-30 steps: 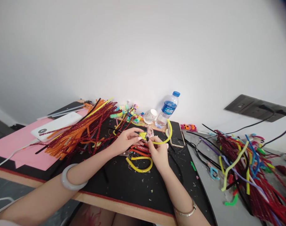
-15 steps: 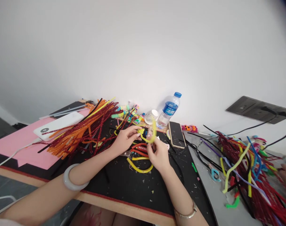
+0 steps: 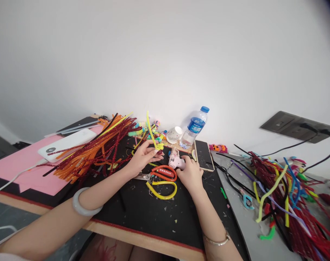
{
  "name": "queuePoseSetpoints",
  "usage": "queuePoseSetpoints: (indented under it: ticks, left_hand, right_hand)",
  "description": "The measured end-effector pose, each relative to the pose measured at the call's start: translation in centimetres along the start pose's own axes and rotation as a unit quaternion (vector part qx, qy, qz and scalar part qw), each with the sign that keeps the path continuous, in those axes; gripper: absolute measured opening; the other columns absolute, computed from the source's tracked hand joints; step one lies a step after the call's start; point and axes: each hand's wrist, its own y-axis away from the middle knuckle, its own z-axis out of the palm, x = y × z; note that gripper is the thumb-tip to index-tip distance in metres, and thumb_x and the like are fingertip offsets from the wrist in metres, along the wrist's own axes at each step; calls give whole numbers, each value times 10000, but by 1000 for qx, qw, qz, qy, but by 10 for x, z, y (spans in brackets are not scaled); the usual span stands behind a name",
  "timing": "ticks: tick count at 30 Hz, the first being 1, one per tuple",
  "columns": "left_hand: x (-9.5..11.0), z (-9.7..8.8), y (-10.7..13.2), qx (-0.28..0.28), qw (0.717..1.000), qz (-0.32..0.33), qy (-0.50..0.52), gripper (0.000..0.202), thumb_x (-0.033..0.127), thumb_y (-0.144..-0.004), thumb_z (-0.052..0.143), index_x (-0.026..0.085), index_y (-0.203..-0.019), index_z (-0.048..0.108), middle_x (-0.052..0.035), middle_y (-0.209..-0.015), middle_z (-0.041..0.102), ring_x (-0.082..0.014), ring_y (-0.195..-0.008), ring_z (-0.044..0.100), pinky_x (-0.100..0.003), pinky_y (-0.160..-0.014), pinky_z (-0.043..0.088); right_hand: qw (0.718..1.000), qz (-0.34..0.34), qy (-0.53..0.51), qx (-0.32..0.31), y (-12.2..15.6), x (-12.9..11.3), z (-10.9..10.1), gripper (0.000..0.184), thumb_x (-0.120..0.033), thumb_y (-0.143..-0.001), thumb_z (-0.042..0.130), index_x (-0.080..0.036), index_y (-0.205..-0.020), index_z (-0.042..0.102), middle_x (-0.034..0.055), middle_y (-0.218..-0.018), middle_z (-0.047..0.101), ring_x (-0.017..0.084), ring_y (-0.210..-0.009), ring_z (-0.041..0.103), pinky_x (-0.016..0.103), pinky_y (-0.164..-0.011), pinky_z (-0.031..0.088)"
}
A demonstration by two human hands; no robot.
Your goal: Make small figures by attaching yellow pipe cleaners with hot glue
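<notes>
My left hand (image 3: pixel 143 159) pinches a small folded piece of yellow pipe cleaner (image 3: pixel 151 131), whose long free end points up and slightly left. Over the black mat, my right hand (image 3: pixel 190 174) is closed around the handle of a pale pink glue gun (image 3: pixel 175 160); its fingertips are partly hidden. Just in front of the glue gun lie scissors (image 3: pixel 164 173) with one red and one yellow handle loop, blades toward my left wrist. A phone (image 3: pixel 204 155) rests beyond my right hand.
Orange and dark red pipe cleaners (image 3: pixel 91 148) heap at left, by a white device (image 3: pixel 68 145) and pink sheets (image 3: pixel 23 159). A paper cup (image 3: pixel 174 135) and water bottle (image 3: pixel 194 127) stand by the wall. More pipe cleaners (image 3: pixel 284 203) cover the right table, near a person's blurred hand.
My right hand has let go of the yellow pipe cleaner and moved right onto the glue gun. The pipe cleaner's free end, formerly curved toward the right hand, now stands up from my left.
</notes>
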Motion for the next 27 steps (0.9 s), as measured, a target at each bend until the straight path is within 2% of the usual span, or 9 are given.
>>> queuePoseSetpoints:
  ticks: [3,6,9,13,18,27]
  left_hand:
    - [1,1,0,5,1000,14,-17,334,316,-771,586,220,-1056,442,8,-817,622,-128,-751,641,-355,-811,501]
    - [3,2,0,22,999,30,-30,345,314,-780,571,233,-1079,419,14,-827,616,-123,-763,634,-362,-816,501]
    - [5,3,0,43,998,33,-31,349,313,-785,561,246,-1083,393,21,-834,608,-110,-747,629,-353,-808,505]
    - [7,3,0,55,997,39,-40,310,321,-795,541,246,-1055,391,29,-830,586,-97,-724,619,-346,-802,508]
    - [8,5,1,54,995,49,-65,301,327,-794,537,239,-1048,400,41,-782,549,-93,-700,602,-326,-773,519]
    - [7,5,2,49,994,47,-81,313,332,-794,531,236,-1061,398,37,-783,553,-86,-659,586,-293,-725,520]
  right_hand:
    - [999,-14,-15,27,-1,3,-3,362,-226,-674,552,-216,-1035,568,88,-971,612,274,-968,511,367,-766,361]
    - [992,-53,-94,69,-3,5,-5,249,-277,-748,525,-199,-974,594,73,-890,637,229,-848,562,304,-694,388]
    - [962,-112,-233,86,-3,4,-5,226,-305,-774,534,-199,-964,596,47,-880,649,191,-788,586,273,-689,416]
    - [916,-179,-354,54,0,-1,-4,159,-252,-754,574,-178,-892,598,43,-876,651,173,-782,592,258,-715,439]
    - [900,-193,-391,18,3,-4,0,139,-255,-759,580,-178,-873,593,37,-841,641,165,-751,585,255,-706,446]
    - [901,-176,-397,2,5,-6,0,184,-288,-758,584,-159,-888,595,30,-815,640,151,-700,579,239,-675,454]
